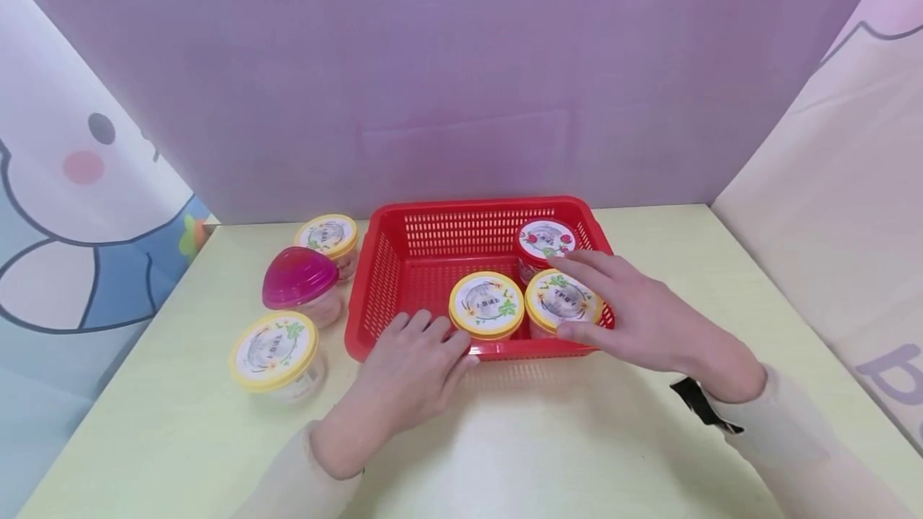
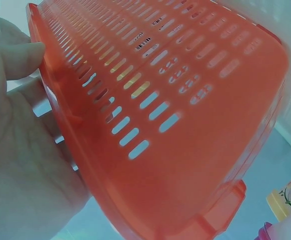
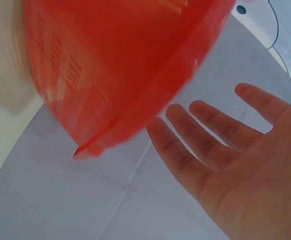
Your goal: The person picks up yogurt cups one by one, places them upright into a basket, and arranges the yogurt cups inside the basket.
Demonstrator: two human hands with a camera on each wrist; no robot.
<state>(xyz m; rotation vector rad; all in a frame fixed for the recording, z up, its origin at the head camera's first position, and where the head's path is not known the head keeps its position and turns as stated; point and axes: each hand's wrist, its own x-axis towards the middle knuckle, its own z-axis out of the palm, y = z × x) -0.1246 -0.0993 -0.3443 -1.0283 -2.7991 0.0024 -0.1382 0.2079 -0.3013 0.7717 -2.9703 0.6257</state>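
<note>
A red plastic basket with slotted walls stands on the table. In the head view my left hand grips its front rim, and the left wrist view shows the thumb on the outer side of the basket wall. Inside, on the right, are two tubs with yellow lids, one in the middle and one at the front right. A red-lidded tub sits behind them. My right hand hovers over the right end, fingers spread; the right wrist view shows the fingers extended beside the rim, holding nothing.
Left of the basket stand a yellow-lidded tub at the back, a container with a domed magenta lid, and another yellow-lidded tub nearer the front. A purple wall closes off the table behind, with printed cloth at both sides.
</note>
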